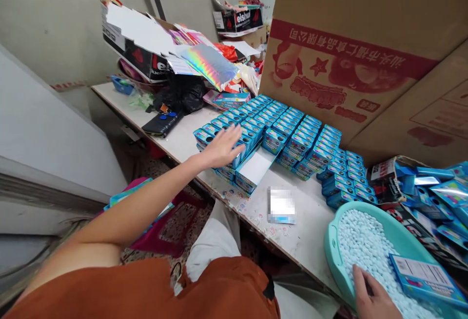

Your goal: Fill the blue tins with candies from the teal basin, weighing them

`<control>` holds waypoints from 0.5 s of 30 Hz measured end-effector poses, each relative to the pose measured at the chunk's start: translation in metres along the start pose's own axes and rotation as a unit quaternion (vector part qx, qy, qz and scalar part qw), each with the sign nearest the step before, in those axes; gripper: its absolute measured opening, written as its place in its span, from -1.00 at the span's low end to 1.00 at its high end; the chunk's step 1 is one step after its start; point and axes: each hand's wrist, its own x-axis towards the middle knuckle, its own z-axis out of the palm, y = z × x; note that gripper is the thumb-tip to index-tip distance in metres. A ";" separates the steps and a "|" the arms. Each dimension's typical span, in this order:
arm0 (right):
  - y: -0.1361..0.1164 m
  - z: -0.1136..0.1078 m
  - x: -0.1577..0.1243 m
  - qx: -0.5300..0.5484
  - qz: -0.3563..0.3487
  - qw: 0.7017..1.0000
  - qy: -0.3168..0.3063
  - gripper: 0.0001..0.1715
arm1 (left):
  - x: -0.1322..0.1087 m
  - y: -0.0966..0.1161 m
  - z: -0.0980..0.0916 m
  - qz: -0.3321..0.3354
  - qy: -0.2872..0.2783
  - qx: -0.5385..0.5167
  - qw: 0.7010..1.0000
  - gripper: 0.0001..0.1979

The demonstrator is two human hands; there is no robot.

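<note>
Left hand (223, 148) is spread at the blue boxes (274, 138), mid table (310, 226); right hand (375, 294) is curled at pellets (360, 236) in the near-right basin (331, 246) — its grip cannot be told. Scooping is seemingly in hand; a cupped hold is called for.

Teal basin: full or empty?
Not empty: the basin holds a spread of pale pellets, a blue pack lying on them. Their depth, cannot tell.

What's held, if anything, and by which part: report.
The left hand holds nothing, open at the blue boxes. Whether the right hand grips pellets cannot be told.
</note>
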 end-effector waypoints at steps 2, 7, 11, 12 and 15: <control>-0.012 -0.006 -0.001 0.047 0.102 0.994 -0.018 -0.43 | -0.007 0.008 0.007 -0.004 -0.088 0.022 0.996 -0.25; -0.029 -0.010 -0.010 0.098 0.149 0.984 -0.027 -0.42 | -0.001 0.023 0.000 -0.027 -0.129 0.005 0.991 -0.23; -0.025 -0.005 -0.013 0.117 0.128 0.985 -0.024 -0.45 | 0.018 0.055 -0.015 0.019 -0.009 -0.006 1.000 -0.24; -0.023 -0.002 -0.013 0.122 0.122 0.985 -0.021 -0.45 | 0.024 0.064 -0.018 0.039 -0.005 -0.005 0.999 -0.24; -0.021 0.004 -0.013 0.130 0.101 0.986 -0.001 -0.46 | 0.042 0.089 -0.022 0.083 -0.039 -0.007 0.996 -0.31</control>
